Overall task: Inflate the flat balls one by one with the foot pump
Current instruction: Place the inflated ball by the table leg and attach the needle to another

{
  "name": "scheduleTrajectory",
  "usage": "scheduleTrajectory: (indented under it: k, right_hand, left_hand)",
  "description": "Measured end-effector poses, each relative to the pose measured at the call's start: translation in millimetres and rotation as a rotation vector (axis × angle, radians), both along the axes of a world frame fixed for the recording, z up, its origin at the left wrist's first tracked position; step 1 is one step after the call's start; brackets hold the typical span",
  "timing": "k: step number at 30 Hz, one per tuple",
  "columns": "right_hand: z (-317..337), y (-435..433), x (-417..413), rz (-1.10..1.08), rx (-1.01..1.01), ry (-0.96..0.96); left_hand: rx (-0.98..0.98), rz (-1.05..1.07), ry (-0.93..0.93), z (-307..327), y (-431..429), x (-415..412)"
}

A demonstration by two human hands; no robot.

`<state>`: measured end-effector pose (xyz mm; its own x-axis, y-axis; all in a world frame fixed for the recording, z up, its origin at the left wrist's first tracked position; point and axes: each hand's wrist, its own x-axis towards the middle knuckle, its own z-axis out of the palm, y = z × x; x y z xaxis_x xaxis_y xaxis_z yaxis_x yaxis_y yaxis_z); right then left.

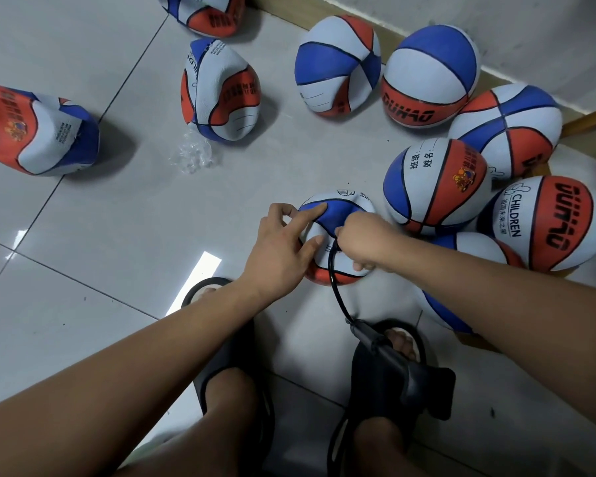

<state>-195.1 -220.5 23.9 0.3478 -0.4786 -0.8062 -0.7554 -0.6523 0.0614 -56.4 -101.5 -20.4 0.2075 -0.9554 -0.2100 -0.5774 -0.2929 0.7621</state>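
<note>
A flat red, white and blue ball [338, 204] lies on the tiled floor in front of me. My left hand [283, 246] rests on its left side, the forefinger stretched onto the blue panel. My right hand [362, 239] pinches the end of the black hose [334, 290] at the ball's top. The hose runs down to the black foot pump [403, 366], which lies under my right sandal. Several flat balls lie at the left and back, one [38, 129] at the far left, another [221, 91] in the middle.
Several round, inflated balls crowd the right side, such as one [434, 184] beside the hands and one [430, 74] by the wall. A crumpled clear plastic wrapper [193, 153] lies on the tiles. A wooden skirting [324, 15] runs along the back wall.
</note>
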Motion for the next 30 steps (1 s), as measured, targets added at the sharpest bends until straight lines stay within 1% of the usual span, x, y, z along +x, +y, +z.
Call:
scheduleTrajectory:
  k: [3, 4, 5, 6, 10, 14, 15, 17, 20, 23, 27, 30]
  right_hand:
    - [-3, -1, 4, -0.097, 0.052, -0.018]
    - [-4, 0, 3, -0.176, -0.010, -0.051]
    - [-5, 3, 2, -0.177, -0.065, -0.125]
    - [2, 5, 1, -0.191, -0.085, -0.143]
    - [7, 6, 2, -0.077, -0.172, -0.168]
    - [18, 10, -5, -0.074, -0.134, -0.221]
    - [25, 11, -9, -0.055, -0.121, -0.207]
    - [43, 13, -17, -0.082, -0.137, -0.200]
    - [80, 11, -32, -0.121, -0.154, -0.212]
    - [130, 10, -44, -0.106, -0.101, -0.207]
    - [195, 28, -53, -0.094, -0.019, -0.249]
    - [226, 55, -61, -0.128, 0.052, -0.295]
  left_hand:
    - [-0.005, 0.003, 0.002, 0, 0, 0]
    - [-0.007, 0.000, 0.004, 0, 0, 0]
    - [-0.008, -0.003, 0.003, -1, 1, 0]
    - [-0.008, -0.006, 0.000, -1, 1, 1]
    - [0.005, -0.005, -0.014, 0, 1, 3]
    - [0.095, -0.032, 0.007, 14, 0, 9]
    - [0.127, -0.045, 0.016, 21, -1, 12]
    - [0.196, -0.092, 0.029, 43, -3, 15]
    - [0.264, -0.216, -0.011, 86, -11, 16]
    - [0.310, -0.294, -0.033, 143, -20, 10]
    - [0.343, -0.406, -0.083, 226, -26, -3]
    - [0.378, -0.462, -0.121, 282, -25, -13]
